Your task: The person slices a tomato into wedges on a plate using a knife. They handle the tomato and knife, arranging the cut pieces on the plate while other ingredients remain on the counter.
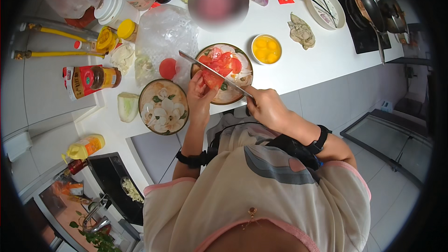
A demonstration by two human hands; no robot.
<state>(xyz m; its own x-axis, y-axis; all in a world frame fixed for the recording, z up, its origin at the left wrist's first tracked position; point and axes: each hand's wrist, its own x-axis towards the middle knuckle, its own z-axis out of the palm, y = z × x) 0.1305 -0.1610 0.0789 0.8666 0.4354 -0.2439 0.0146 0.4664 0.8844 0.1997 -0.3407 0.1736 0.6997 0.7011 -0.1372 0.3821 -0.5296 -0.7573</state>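
Observation:
My right hand (267,106) grips the handle of a kitchen knife (217,74), whose blade slants up and left across a floral plate (227,97). In my left hand (200,99) is a piece of tomato (212,79), held over the plate's left side against the blade. Cut tomato pieces (221,62) lie on the plate beyond the knife. Just left of my left hand sits a second floral plate (163,107) with nothing on it. A red round thing (168,69), perhaps a whole tomato, lies by the clear plastic bag (164,28).
A bowl of egg yolks (266,49) stands right of the plate, near a crumpled cloth (301,31). Farther right are a white dish with chopsticks (323,8) and a frying pan (367,5) on the cooktop. A cabbage piece (128,107) and several jars and bottles line the left.

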